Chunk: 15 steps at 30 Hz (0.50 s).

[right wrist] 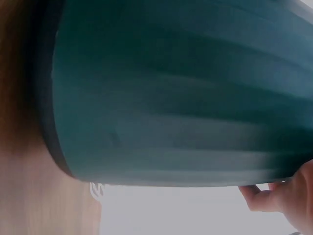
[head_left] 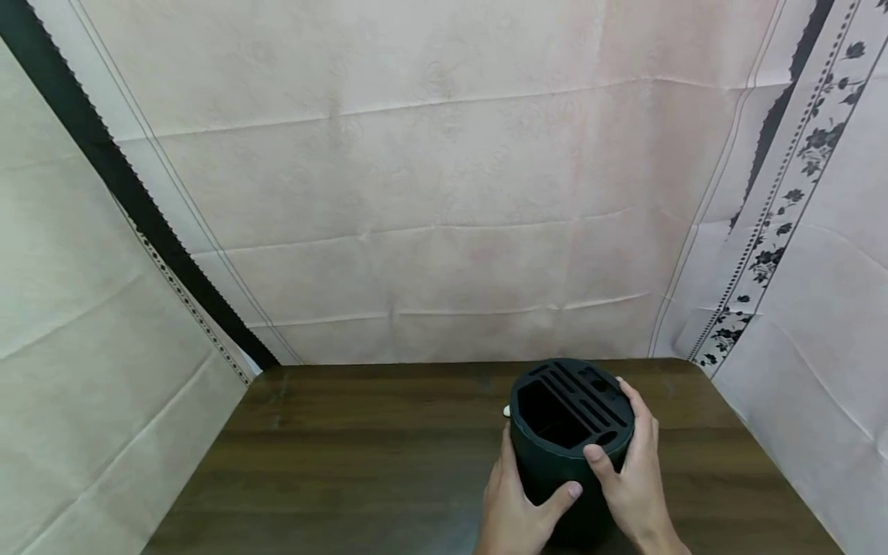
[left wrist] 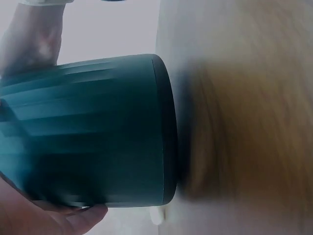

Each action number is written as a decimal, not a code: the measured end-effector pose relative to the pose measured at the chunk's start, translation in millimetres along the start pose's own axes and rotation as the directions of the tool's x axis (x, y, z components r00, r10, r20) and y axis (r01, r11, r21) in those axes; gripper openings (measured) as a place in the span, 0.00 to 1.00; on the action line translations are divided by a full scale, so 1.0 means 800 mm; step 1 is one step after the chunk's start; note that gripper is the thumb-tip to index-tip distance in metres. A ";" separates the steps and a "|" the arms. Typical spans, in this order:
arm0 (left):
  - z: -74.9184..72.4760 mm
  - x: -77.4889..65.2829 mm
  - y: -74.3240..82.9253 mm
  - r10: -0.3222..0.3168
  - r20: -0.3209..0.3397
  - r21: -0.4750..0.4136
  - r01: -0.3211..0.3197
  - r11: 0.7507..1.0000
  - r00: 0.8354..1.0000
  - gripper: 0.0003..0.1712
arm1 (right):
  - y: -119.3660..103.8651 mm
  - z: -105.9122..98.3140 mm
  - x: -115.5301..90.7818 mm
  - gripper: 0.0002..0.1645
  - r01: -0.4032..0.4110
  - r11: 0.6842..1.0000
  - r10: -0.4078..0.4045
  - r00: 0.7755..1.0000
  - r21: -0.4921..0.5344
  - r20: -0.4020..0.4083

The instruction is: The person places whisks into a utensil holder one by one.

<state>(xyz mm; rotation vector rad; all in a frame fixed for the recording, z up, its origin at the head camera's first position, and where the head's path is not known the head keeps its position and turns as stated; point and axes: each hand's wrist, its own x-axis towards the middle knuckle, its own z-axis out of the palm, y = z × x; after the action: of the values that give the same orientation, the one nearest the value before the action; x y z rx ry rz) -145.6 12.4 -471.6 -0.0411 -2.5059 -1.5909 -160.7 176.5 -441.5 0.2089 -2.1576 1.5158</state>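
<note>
Both hands hold a dark green, round knife holder [head_left: 573,447], standing upright, with several slots, round holes and one large opening in its top. My left hand [head_left: 516,501] grips its left side, the thumb lying across the front. My right hand [head_left: 637,474] holds the right side near the rim, thumb at the front edge and fingers behind. Ribbed green walls of the holder [left wrist: 93,132] fill much of the left wrist view. Its dark base is close to the table; whether it touches, I cannot tell. In the right wrist view, the holder [right wrist: 181,103] hides most of the right hand [right wrist: 288,198].
A brown wood-grain table [head_left: 361,455] lies beneath. Pale cloth hangs behind it [head_left: 451,177] and on both sides, with a black floral border [head_left: 777,231] at right. Some small white thing [head_left: 506,412] shows behind the holder's left edge, mostly hidden.
</note>
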 end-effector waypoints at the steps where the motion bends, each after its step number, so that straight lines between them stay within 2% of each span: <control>1: -0.003 0.000 -0.002 0.005 -0.013 0.005 -0.005 1.000 1.000 0.69 | -0.001 0.003 -0.001 0.53 -0.001 1.000 0.001 1.000 0.000 0.011; 4: -0.014 0.003 -0.010 0.030 -0.044 0.019 -0.029 0.999 0.999 0.69 | -0.002 0.015 -0.004 0.59 0.009 1.000 -0.008 0.999 -0.011 0.032; 8: -0.028 0.008 -0.018 0.040 -0.049 0.024 -0.039 0.999 0.998 0.68 | -0.002 0.030 -0.007 0.64 0.015 1.000 -0.014 0.999 -0.022 0.040; 11: -0.038 0.010 -0.021 0.026 -0.050 0.015 -0.026 1.000 0.998 0.68 | -0.003 0.039 -0.007 0.67 0.021 1.000 -0.021 0.999 -0.002 0.044; 15: -0.049 0.013 -0.026 -0.026 -0.072 0.010 0.027 1.000 0.997 0.71 | -0.005 0.051 -0.001 0.70 0.036 0.999 -0.038 0.997 0.029 0.068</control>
<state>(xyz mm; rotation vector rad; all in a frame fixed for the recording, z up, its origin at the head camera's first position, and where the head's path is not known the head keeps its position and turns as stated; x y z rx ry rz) -153.1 -32.1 -472.1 0.0501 -2.4702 -1.5588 -170.8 137.2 -449.4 0.3125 -2.1742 1.5396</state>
